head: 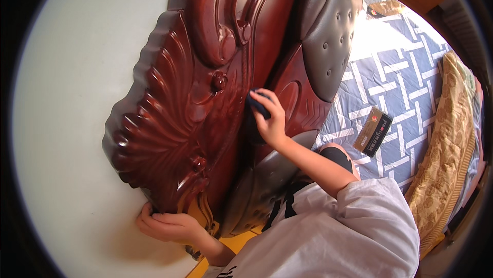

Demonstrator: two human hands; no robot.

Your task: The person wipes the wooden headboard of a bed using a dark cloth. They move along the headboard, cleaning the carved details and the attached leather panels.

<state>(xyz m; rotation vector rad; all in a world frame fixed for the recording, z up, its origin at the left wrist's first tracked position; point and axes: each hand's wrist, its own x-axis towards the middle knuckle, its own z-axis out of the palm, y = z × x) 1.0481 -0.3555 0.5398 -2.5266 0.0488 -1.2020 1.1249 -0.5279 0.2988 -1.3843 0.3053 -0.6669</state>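
A carved, dark red-brown wooden headboard (227,124) stands before me, with a shell-like fan crest and a glossy finish. My right hand (271,114) holds a bunched dark blue cloth (260,104) against the wood, between the crest and the padded panels. My left hand (169,224) is at the lower end of the crest. Its fingers curl around the wooden edge, and the fingertips are partly hidden. A grey tufted leather panel (331,43) and a second grey padded panel (265,179) are set into the headboard's bed side.
Beyond the headboard lies a bed (385,70) with a blue-and-white patterned sheet. A dark-and-tan printed card or packet (373,131) rests on it. Folded golden-brown bedding (443,154) lies along the right. A pale wall (77,97) runs close behind the crest.
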